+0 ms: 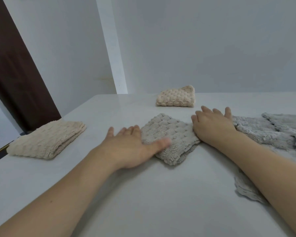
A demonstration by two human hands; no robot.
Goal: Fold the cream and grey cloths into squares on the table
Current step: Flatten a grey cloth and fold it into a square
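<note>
A folded grey cloth (169,134) lies in the middle of the white table (126,194). My left hand (130,147) rests flat at its left edge, thumb lying on the cloth. My right hand (212,125) lies flat at its right edge, fingers spread and pointing away from me. A folded cream cloth (46,139) sits at the table's left edge. A second folded cream cloth (176,96) lies at the far side. Unfolded grey cloths (272,132) are spread at the right, partly under my right forearm.
A white wall rises just behind the table's far edge. A dark brown door panel (15,65) stands at the left beyond the table. The table's left edge runs close to the near cream cloth.
</note>
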